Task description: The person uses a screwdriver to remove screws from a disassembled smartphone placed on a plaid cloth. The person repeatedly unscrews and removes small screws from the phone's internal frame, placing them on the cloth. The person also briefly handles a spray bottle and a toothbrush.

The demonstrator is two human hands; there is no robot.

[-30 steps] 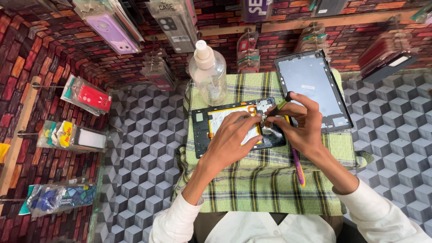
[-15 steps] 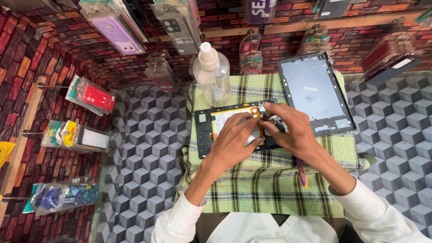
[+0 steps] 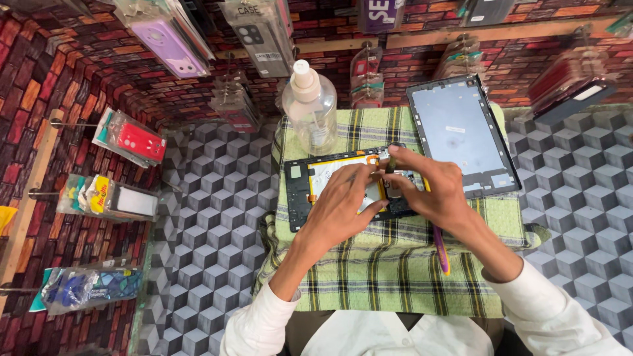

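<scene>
Already the flat black tablet body lies opened, face down on the green and yellow checked cloth that covers the tabletop, with its white battery and orange flex strips bare to view. Its grey rectangular back cover is off and rests on the same cloth, just beside it to the right, inner side up. So the opening is done, by the look of it; work inside the body is under way, and closing it up is left.

The left hand lies on the tablet's inner parts, fingers stretched forward and close together, pressing near the orange strip. The right hand comes in from the right; its thumb and forefinger pinch something small at the upper middle of the body, too small to tell what. A thin purple and yellow tool runs under that hand along the cloth.

A clear plastic bottle with a white cap stands upright behind the tablet, at the cloth's far edge.
</scene>
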